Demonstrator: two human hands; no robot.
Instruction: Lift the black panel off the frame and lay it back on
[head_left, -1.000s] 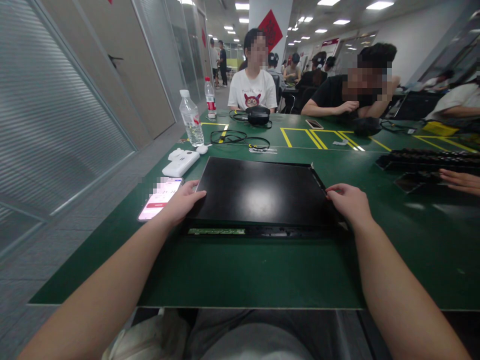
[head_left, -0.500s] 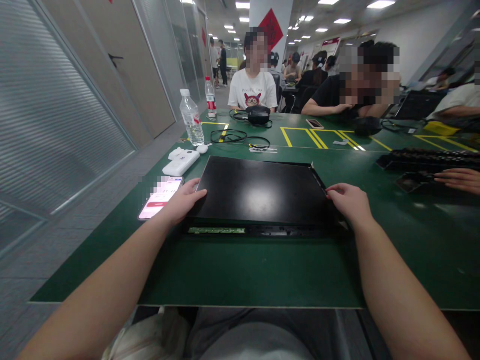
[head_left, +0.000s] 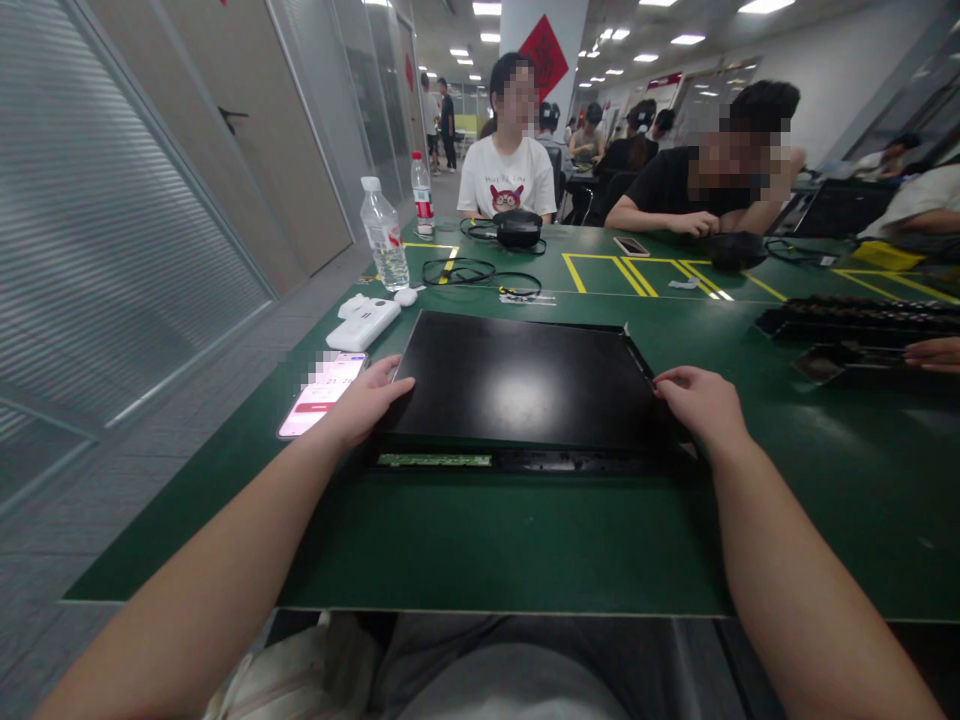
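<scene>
A flat black display panel (head_left: 510, 385) lies on the green table (head_left: 510, 560) in front of me, its glossy face up and reflecting a light. Along its near side runs a green circuit board strip (head_left: 435, 461) set in a black frame (head_left: 577, 463). My left hand (head_left: 375, 396) grips the panel's left edge, thumb on top and the other fingers partly hidden at the side. At the right edge, my right hand (head_left: 697, 405) pinches the rim between thumb and fingers. A lit phone (head_left: 324, 395) lies just beside my left wrist.
Beyond the phone are a white power bank (head_left: 364, 324), a clear water bottle (head_left: 384, 235) and a black cable (head_left: 457, 272). Black parts (head_left: 862, 320) lie to the right near a co-worker's hand (head_left: 934, 353). Two people sit across the table.
My hands and the panel stay essentially in place. At the far right, the co-worker's hand has drawn back to the right. The person in black across the table has lowered a hand.
</scene>
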